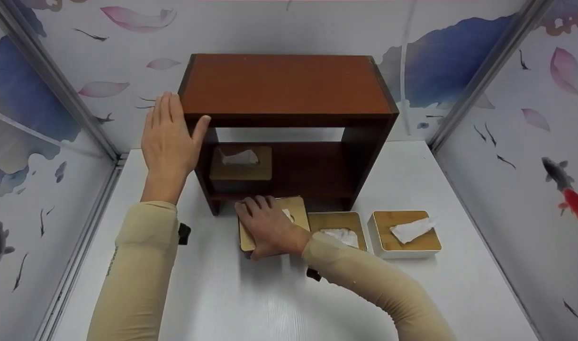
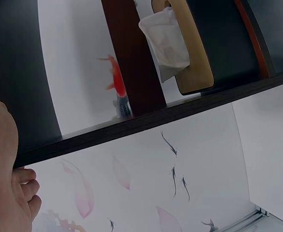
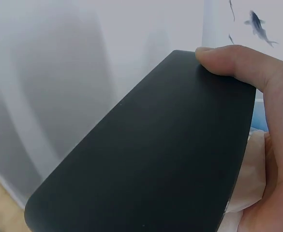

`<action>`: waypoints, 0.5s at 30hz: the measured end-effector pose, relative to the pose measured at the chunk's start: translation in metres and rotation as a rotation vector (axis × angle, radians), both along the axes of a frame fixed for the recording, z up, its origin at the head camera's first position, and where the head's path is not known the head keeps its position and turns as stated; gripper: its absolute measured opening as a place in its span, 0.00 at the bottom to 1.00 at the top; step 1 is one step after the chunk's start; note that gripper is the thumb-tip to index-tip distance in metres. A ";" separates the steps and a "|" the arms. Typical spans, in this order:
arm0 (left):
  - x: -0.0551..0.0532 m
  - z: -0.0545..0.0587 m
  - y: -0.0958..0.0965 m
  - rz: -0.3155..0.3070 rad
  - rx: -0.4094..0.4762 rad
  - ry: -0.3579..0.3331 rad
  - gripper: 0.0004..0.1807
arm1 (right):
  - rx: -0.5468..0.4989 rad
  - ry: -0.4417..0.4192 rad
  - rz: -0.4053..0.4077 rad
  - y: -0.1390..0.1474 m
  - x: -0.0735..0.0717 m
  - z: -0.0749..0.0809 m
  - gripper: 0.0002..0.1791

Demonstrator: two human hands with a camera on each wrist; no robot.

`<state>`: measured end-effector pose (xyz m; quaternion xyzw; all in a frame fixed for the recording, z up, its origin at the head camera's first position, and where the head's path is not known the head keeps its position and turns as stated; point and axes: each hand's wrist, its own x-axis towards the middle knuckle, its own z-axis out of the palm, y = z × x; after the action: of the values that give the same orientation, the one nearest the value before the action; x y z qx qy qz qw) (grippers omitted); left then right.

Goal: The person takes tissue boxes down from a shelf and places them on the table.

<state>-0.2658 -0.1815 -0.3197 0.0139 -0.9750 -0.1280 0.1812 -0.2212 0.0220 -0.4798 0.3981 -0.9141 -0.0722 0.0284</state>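
My left hand point(image 1: 170, 137) holds the upper left front corner of a brown wooden shelf point(image 1: 289, 85), its fingers along the outer side and the thumb at the front edge. In the left wrist view, the thumb point(image 2: 1, 125) and bent fingertips lie on either side of that corner. My right hand point(image 1: 270, 227) grips a tissue box point(image 1: 296, 208) with a wooden lid from above, in front of the shelf. The right wrist view shows the box's dark side point(image 3: 146, 140), with the thumb pressed on it; the far fingers are partly hidden.
Another tissue box point(image 1: 241, 173) sits in the shelf's left part. On the white table point(image 1: 213, 293), a wooden-lidded tissue box point(image 1: 334, 220) lies partly behind the right forearm, and a white-sided one point(image 1: 405, 232) stands farther right. Printed walls enclose the table.
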 end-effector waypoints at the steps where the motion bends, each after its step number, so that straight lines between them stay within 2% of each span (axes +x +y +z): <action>1: 0.000 0.000 0.000 0.000 0.000 -0.001 0.48 | 0.006 0.000 -0.004 -0.003 0.000 -0.002 0.69; 7: -0.001 0.000 -0.001 -0.001 0.002 -0.006 0.49 | 0.035 0.002 -0.026 -0.018 -0.002 -0.016 0.70; 15: -0.001 -0.001 -0.001 -0.005 0.004 -0.005 0.49 | 0.056 -0.058 -0.064 -0.030 -0.005 -0.035 0.69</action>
<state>-0.2664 -0.1824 -0.3206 0.0122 -0.9752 -0.1302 0.1784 -0.2262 -0.0085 -0.5148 0.3711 -0.9244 -0.0869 -0.0114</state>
